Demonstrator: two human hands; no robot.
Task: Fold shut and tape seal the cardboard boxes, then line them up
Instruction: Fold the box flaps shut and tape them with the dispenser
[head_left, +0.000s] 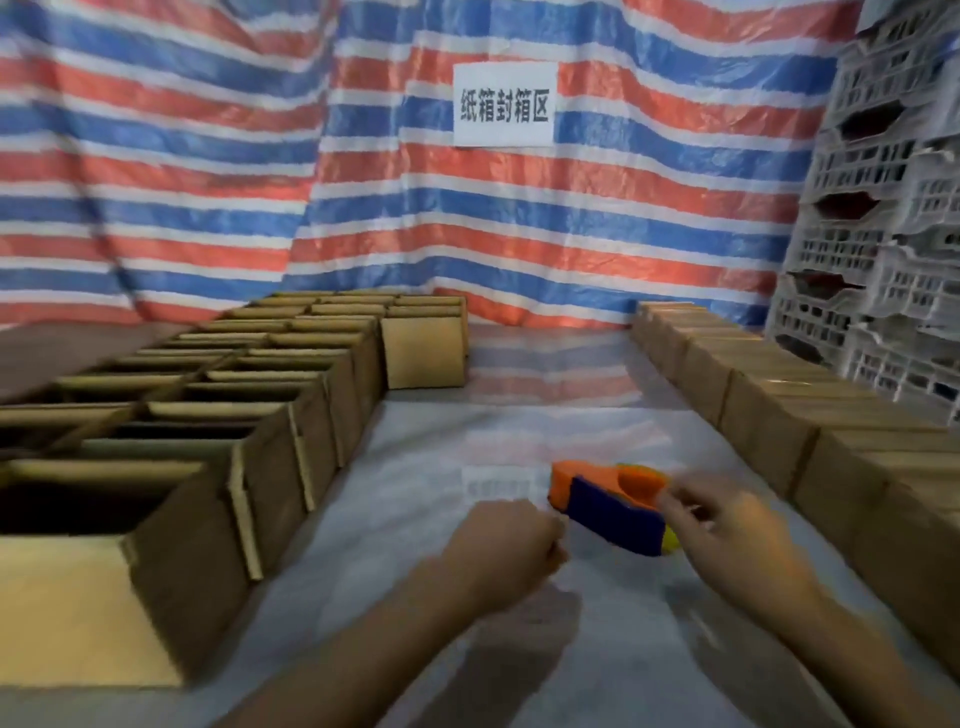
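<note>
A single head-worn wide-angle camera is looking forward and down from the person's head, bending straight lines near the frame edges. It is sitting close above both forearms, so the left hand (506, 551) and right hand (737, 535) are filling the lower middle, with the tape dispenser (608, 504) held at the right fingers (685, 512). Left of the fingers, open cardboard boxes (171, 431) are running away from the lens, and right of the fingers closed cardboard boxes (779, 410) are doing likewise. Beyond the fingers, the view is facing a striped tarpaulin (208, 156) carrying a paper sign (505, 104), well apart from the lens.
</note>
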